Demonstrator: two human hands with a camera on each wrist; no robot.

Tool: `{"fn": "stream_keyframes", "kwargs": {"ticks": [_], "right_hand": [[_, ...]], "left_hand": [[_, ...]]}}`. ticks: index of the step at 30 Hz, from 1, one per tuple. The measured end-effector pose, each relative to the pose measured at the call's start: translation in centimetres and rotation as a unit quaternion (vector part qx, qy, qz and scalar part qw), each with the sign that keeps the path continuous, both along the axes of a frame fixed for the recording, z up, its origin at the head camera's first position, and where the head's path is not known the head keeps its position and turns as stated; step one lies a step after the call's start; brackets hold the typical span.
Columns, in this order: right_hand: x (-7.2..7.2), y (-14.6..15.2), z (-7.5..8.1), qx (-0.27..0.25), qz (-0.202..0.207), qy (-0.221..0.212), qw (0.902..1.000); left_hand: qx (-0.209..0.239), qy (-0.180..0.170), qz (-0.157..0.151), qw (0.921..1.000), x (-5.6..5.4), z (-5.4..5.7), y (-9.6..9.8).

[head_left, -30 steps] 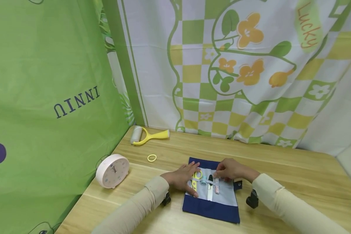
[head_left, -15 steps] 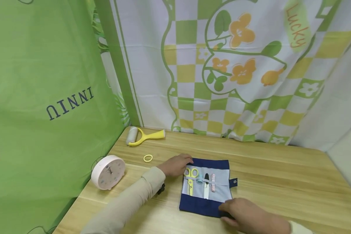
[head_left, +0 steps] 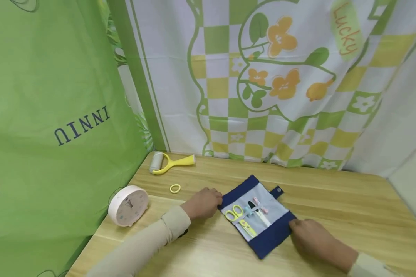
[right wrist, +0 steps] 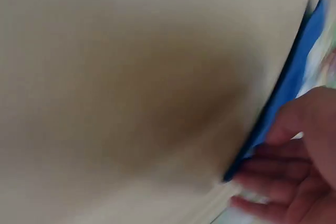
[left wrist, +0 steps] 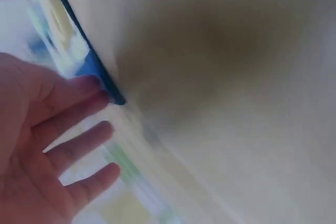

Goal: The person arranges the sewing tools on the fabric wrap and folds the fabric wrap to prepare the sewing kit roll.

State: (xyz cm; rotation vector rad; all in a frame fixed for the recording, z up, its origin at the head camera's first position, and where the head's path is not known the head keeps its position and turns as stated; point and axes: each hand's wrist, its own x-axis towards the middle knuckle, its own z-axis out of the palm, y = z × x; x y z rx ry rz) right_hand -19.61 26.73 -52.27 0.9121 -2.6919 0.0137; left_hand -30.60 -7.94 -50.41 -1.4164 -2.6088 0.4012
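Note:
An unrolled navy fabric tool pouch (head_left: pixel 274 235) with grey lining lies turned at an angle in the head view. Elastic holds yellow scissors (head_left: pixel 247 227), a small teal item (head_left: pixel 248 211), a black-and-white slim tool (head_left: pixel 262 217) and a pink strip-like item (head_left: pixel 261 206) against the lining. My left hand (head_left: pixel 203 204) pinches its left corner between thumb and forefinger, other fingers spread, as the left wrist view shows. At the opposite corner my right hand (head_left: pixel 320 240) pinches the navy edge; in the right wrist view the pouch's blue edge (right wrist: pixel 289 90) runs into its fingers.
A pale pink round clock (head_left: pixel 129 206) stands at the left on the wooden table (head_left: pixel 353 207). Behind it lie a yellow ring (head_left: pixel 175 188) and a yellow-handled lint roller (head_left: pixel 173 162). A green curtain (head_left: pixel 55 165) borders the left side, a patterned one (head_left: pixel 222 92) the back.
My right hand left the pink item, came to the pouch's front right corner and took hold. My left hand moved to the back left corner. The pouch has turned counterclockwise.

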Motion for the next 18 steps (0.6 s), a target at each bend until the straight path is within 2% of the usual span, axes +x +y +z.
{"fn": "stream_keyframes", "kwargs": {"ticks": [2, 4, 6, 7, 8, 10, 12, 13, 14, 16, 18], "right_hand": [[-3.3, 2.1, 0.2, 0.001, -0.013, -0.019, 0.9997], [-6.1, 3.2, 0.8, -0.005, -0.026, -0.060, 0.9978], [-7.8, 3.6, 1.5, -0.028, -0.025, -0.086, 0.9956], [-8.0, 3.5, 1.8, -0.038, -0.024, -0.088, 0.9951], [-7.7, 3.4, 2.0, -0.047, -0.017, -0.083, 0.9953], [-6.0, 2.9, 2.0, -0.063, 0.006, -0.057, 0.9963], [-3.3, 2.5, 1.6, -0.074, 0.035, -0.023, 0.9964], [-1.9, 2.2, 1.4, -0.074, 0.049, -0.016, 0.9959], [-0.5, 2.0, 1.2, -0.072, 0.056, -0.028, 0.9954], [1.6, 1.7, 0.6, -0.060, 0.058, -0.046, 0.9955], [2.7, 1.2, 0.2, -0.051, 0.049, -0.054, 0.9961]], "left_hand": [[0.005, -0.001, -0.024, 0.9997, 2.1, 0.0, 0.5], [0.017, -0.010, -0.042, 0.9989, 3.7, 0.2, 1.2], [0.026, -0.019, -0.045, 0.9985, 4.3, 0.2, 1.7], [0.032, -0.028, -0.043, 0.9982, 4.3, 0.2, 1.9], [0.037, -0.039, -0.042, 0.9977, 4.2, 0.1, 2.1], [0.052, -0.074, -0.041, 0.9950, 4.0, -0.1, 2.2], [0.059, -0.107, -0.050, 0.9913, 3.8, -0.4, 2.3], [0.061, -0.120, -0.057, 0.9892, 3.7, -0.5, 2.2], [0.062, -0.127, -0.063, 0.9879, 3.6, -0.6, 2.2], [0.060, -0.116, -0.075, 0.9885, 3.5, -0.8, 2.2], [0.055, -0.091, -0.084, 0.9908, 3.3, -0.8, 2.2]]}}
